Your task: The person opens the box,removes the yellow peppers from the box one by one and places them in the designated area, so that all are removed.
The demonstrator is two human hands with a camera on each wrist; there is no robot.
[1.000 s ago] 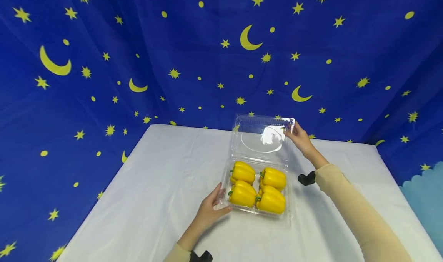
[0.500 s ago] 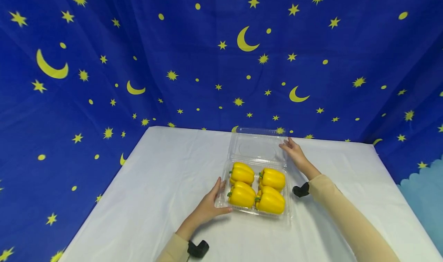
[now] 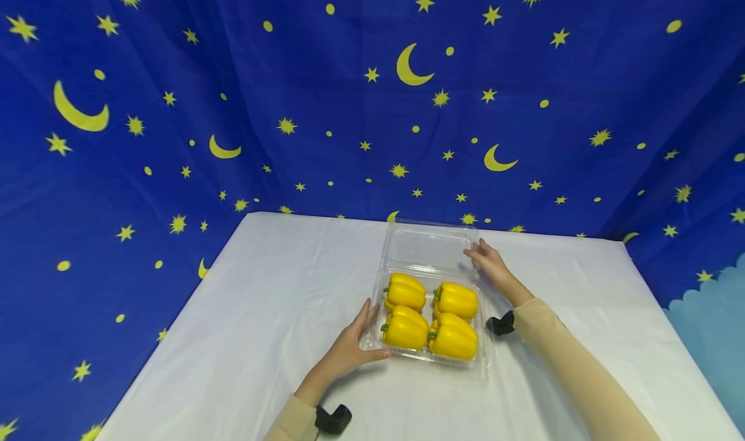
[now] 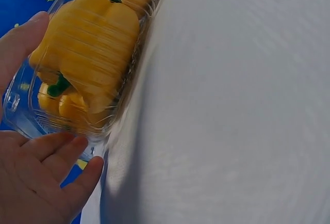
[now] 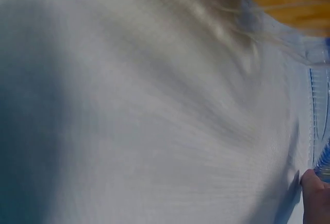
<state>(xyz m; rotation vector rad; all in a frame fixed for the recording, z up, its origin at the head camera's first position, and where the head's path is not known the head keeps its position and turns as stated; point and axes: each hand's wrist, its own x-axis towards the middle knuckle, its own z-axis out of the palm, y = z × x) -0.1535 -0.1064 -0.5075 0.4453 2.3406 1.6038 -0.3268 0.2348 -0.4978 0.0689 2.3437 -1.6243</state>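
Head view: we see four peppers (image 3: 445,329) in the clear box (image 3: 423,356), lid (image 3: 431,248) tipped back. The left hand (image 3: 346,349) spreads wide at the box's left; whether the right hand (image 3: 495,266) pinches the lid, we cannot tell. A loose touch could let it spring upward.

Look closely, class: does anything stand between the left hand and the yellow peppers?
Yes, from the side: the container's clear wall stands between the left hand and the yellow peppers. From above, nothing visible does; the clear lid lies open beyond them.
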